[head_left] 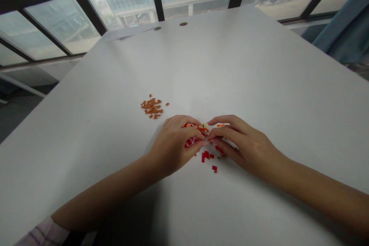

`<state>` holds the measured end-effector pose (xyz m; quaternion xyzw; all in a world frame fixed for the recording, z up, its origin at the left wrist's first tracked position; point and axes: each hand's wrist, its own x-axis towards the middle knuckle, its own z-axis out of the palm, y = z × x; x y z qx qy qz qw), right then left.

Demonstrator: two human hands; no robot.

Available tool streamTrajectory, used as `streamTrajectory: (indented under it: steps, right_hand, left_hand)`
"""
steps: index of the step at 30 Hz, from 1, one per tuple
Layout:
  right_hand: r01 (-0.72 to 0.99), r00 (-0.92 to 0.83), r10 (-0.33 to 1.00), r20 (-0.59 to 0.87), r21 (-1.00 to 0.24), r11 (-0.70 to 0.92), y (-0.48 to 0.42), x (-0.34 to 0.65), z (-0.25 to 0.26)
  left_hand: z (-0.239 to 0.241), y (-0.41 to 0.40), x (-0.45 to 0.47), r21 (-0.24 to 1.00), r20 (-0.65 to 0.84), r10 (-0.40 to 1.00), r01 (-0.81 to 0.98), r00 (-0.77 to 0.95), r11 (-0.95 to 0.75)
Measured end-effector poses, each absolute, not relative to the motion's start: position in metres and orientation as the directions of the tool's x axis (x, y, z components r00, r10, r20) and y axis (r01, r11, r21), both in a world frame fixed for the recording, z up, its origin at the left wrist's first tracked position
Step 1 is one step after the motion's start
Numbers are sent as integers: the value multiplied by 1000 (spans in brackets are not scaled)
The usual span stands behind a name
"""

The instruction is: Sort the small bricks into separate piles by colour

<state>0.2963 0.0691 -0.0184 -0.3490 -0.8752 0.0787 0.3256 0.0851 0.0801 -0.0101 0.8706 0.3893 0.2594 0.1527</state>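
My left hand (174,142) curves over a mixed pile of small building bricks (204,127), coloured red, orange, pale yellow and pink. Its thumb and index fingertip are brought together at the pile's middle. Facing it, my right hand (249,142) reaches in from the other side, thumb and middle finger pinched and index finger arched above. The fingertips of both hands nearly meet; what lies between them is too small to make out. Loose red bricks (205,156) lie just below the fingers, and another red brick (214,168) sits nearer to me. The hands cover part of the pile.
A separate heap of small orange-brown bricks (152,107) lies beyond my left hand, with one stray brick (167,104) beside it. The white table (219,65) extends to the windows. Paper (127,32) and two round discs, one brown (183,24), are at its far edge.
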Motion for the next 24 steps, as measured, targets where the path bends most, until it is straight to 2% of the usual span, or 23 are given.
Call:
streamTrajectory:
  steps: [18,21,24]
  right_hand:
    - [576,-498,664,558,-359,734,68,295,-22]
    - [571,-527,659,538,-350,742,70,299,-22]
    - [615,-540,671,507,-306,727,78,309,-23]
  left_hand:
    - [-15,80,89,540,348,771,558,533,-630]
    - [-12,82,86,486,350,757,584,552,-651]
    - [-11,96,73,351,373,770,690,517,-633]
